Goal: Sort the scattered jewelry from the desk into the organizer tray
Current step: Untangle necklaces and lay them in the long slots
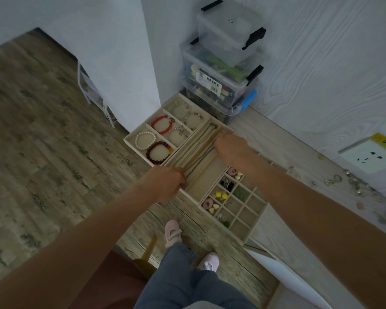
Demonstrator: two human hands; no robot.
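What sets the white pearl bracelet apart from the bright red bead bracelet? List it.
The white pearl bracelet has small, pale beads; the bright red bead bracelet has larger, vivid red beads. The pearl bracelet lies in the tray's nearest-left compartment beside a dark maroon bead bracelet; the red one lies one compartment farther back. Both lie flat as closed rings in the beige organizer tray.

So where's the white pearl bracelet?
In the head view, the white pearl bracelet lies in the organizer tray's far-left corner compartment, next to the dark red bead bracelet and left of both hands.

left hand (165, 182): arm outstretched, fingers curled, pinching | right hand (232, 144): arm outstretched farther, fingers curled down
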